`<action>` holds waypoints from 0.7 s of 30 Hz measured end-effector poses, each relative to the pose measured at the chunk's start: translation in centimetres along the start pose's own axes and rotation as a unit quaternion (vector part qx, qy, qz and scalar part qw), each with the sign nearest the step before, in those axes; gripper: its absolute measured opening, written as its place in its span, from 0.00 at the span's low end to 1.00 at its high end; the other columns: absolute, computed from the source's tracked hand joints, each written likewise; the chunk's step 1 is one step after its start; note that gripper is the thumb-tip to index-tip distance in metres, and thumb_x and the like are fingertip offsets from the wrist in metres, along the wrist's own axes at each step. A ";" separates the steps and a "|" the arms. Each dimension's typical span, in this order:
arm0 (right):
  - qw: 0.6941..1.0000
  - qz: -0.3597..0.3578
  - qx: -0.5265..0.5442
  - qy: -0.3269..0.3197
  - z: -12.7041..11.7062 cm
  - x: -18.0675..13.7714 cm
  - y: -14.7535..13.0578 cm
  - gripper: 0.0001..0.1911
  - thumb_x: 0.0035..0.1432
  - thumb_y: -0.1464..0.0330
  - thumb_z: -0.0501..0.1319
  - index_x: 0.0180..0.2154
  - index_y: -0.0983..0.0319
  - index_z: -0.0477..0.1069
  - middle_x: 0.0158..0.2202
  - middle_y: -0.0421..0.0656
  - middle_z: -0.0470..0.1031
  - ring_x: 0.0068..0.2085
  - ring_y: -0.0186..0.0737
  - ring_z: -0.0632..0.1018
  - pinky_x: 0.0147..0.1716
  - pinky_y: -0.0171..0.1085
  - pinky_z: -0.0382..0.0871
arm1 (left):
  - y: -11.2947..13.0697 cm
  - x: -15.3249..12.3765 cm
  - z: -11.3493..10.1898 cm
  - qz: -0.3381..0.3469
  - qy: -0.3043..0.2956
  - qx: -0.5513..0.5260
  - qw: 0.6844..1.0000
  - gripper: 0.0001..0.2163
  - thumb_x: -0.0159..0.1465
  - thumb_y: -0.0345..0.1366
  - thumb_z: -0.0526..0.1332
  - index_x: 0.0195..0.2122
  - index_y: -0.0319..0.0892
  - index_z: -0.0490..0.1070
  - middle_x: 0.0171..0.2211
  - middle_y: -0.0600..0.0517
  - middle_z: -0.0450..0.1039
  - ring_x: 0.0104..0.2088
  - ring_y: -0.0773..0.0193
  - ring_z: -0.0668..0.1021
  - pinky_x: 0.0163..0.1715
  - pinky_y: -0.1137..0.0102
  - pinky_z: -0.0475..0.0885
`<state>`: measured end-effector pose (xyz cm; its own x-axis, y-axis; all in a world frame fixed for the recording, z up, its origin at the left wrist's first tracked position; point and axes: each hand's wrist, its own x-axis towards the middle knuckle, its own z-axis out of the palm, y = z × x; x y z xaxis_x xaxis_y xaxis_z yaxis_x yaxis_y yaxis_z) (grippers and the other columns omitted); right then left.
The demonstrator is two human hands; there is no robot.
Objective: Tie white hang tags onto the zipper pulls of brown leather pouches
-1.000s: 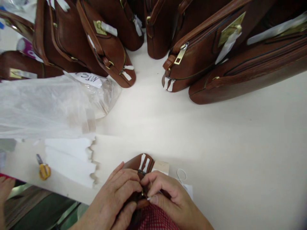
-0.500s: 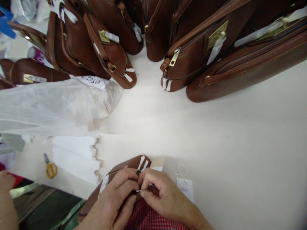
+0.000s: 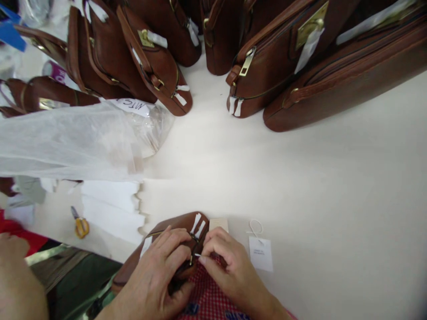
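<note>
A brown leather handbag (image 3: 176,219) lies at the near edge of the table, with white wrapping strips on its zipper pulls (image 3: 199,225). My left hand (image 3: 160,271) grips the bag from the left, fingers bent over its top and thumb low at its near side. Close by on the right, my right hand (image 3: 230,266) has thumb and forefinger pinched on a thin white string (image 3: 197,255), whose tip points at the bag. A beige card (image 3: 219,223) sits behind my right hand. A white tag (image 3: 260,253) with a loop of string lies to its right.
Several brown handbags (image 3: 253,89) stand along the far side. A clear plastic bag (image 3: 66,142) lies at the left, with white sheets (image 3: 110,209) and yellow-handled scissors (image 3: 81,226) nearer. Another person's arm (image 3: 20,280) reaches in at the lower left. Red checked cloth (image 3: 210,289) shows below my hands.
My right hand has drawn slightly away from my left, the string still pinched. My left thumb has dropped lower, showing more of the bag's end. The whole view has shifted a little.
</note>
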<state>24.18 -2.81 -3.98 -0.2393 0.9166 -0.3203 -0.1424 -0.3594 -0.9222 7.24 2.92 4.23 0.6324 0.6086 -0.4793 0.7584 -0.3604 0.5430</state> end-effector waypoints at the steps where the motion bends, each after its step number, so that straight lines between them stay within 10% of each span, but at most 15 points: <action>1: 1.000 0.000 -0.016 -0.002 0.0 -0.2 0.1 0.09 0.57 0.78 0.58 0.28 0.60 0.65 0.30 0.38 0.67 0.35 0.35 0.70 0.33 0.34 0.61 | 0.0 -0.1 0.1 0.002 0.008 0.004 1.000 0.12 0.52 0.25 0.58 0.38 0.44 0.66 0.48 0.45 0.71 0.51 0.52 0.74 0.54 0.54 0.72; 21: 0.997 0.008 -0.048 -0.061 0.7 -0.4 1.7 0.09 0.59 0.74 0.58 0.28 0.60 0.73 0.28 0.39 0.71 0.32 0.37 0.72 0.32 0.35 0.63 | 0.1 -0.2 0.1 0.010 0.028 -0.023 0.999 0.13 0.56 0.25 0.57 0.40 0.45 0.62 0.44 0.46 0.72 0.47 0.57 0.76 0.46 0.64 0.76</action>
<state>23.35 -3.86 -5.24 -0.3566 0.8808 -0.3114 -0.0474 -0.3499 -0.9356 7.23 2.70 4.30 0.6369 0.6406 -0.4290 0.7367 -0.3417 0.5836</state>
